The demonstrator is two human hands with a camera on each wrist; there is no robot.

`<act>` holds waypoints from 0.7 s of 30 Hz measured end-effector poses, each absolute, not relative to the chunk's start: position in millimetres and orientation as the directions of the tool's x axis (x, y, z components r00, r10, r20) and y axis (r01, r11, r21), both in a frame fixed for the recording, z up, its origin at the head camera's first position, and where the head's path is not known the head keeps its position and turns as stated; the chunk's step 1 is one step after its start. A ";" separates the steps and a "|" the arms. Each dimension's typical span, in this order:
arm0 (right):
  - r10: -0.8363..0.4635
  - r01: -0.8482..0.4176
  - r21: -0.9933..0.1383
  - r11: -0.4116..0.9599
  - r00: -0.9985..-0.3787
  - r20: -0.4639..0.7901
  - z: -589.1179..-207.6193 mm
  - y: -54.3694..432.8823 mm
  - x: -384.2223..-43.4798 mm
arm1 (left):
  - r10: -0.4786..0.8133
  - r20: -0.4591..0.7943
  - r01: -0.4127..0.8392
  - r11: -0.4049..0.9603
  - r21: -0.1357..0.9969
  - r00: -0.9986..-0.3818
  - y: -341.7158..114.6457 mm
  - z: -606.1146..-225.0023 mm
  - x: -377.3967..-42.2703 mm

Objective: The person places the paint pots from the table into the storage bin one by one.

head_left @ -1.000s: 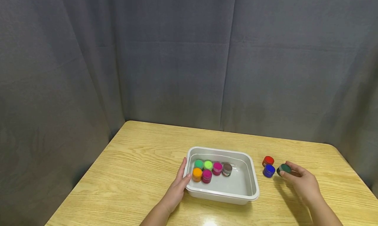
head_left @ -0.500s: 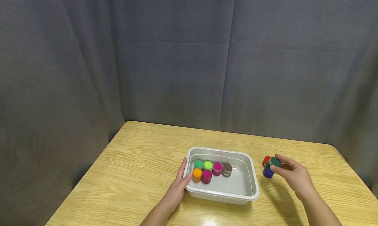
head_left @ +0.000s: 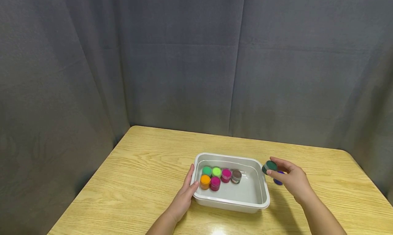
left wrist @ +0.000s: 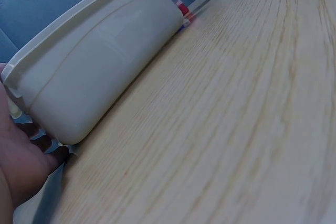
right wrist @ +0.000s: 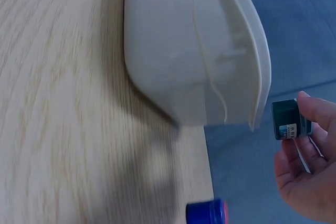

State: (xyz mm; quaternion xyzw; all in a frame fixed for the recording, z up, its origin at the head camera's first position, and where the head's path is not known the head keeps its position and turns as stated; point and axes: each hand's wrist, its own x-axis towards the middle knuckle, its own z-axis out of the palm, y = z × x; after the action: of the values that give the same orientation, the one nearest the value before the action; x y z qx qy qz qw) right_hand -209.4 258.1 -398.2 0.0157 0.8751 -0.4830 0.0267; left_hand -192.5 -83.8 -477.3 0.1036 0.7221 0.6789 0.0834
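My right hand (head_left: 293, 180) pinches a dark green paint jar (head_left: 270, 165) between thumb and fingers, raised off the table beside the white plastic tub's far right corner. In the right wrist view the jar (right wrist: 286, 120) shows a small label, and it is level with the tub's rim. My left hand (head_left: 182, 195) holds the left end of the tub (head_left: 228, 204), thumb at the rim and fingers along the outer wall. Inside the tub's left half stand several jars, among them an orange jar (head_left: 205, 182), a lime jar (head_left: 216, 172) and a brown jar (head_left: 236, 176).
A blue jar (head_left: 278, 180) stands on the wooden table (head_left: 147, 166) right of the tub, partly behind my right hand. Close by it, a red jar (left wrist: 182, 8) shows in the left wrist view. Grey curtains (head_left: 184, 74) hang behind and left of the table.
My right hand has lifted the dark green jar and carried it left, past the red and blue jars, to the tub's right rim. The left hand and tub stay put.
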 end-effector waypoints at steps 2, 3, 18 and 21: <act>-0.005 0.051 -0.847 0.529 -0.998 -0.063 -396.3 251.1 -209.8 | 0.266 0.021 0.036 0.054 0.998 -0.964 -83.9 -477.2 -192.3; -0.009 0.046 -0.848 0.529 -0.998 -0.060 -395.5 247.8 -210.1 | 0.268 0.021 0.037 0.053 0.998 -0.963 -83.9 -477.1 -192.2; -0.079 0.015 -0.874 0.486 -0.995 -0.061 -395.0 202.6 -217.2 | 0.263 0.017 0.035 0.064 0.997 -0.965 -83.1 -475.5 -190.7; -0.101 0.018 -0.881 0.472 -0.992 -0.075 -396.6 192.9 -217.5 | 0.262 0.021 0.038 0.062 0.997 -0.965 -83.3 -475.0 -190.5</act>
State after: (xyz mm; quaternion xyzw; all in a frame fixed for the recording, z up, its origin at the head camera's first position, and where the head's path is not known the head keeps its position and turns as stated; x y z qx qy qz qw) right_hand -217.5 192.9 -396.6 -0.0241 0.8559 -0.5132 0.0581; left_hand -190.5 -83.3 -475.0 0.1036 0.7240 0.6769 0.0826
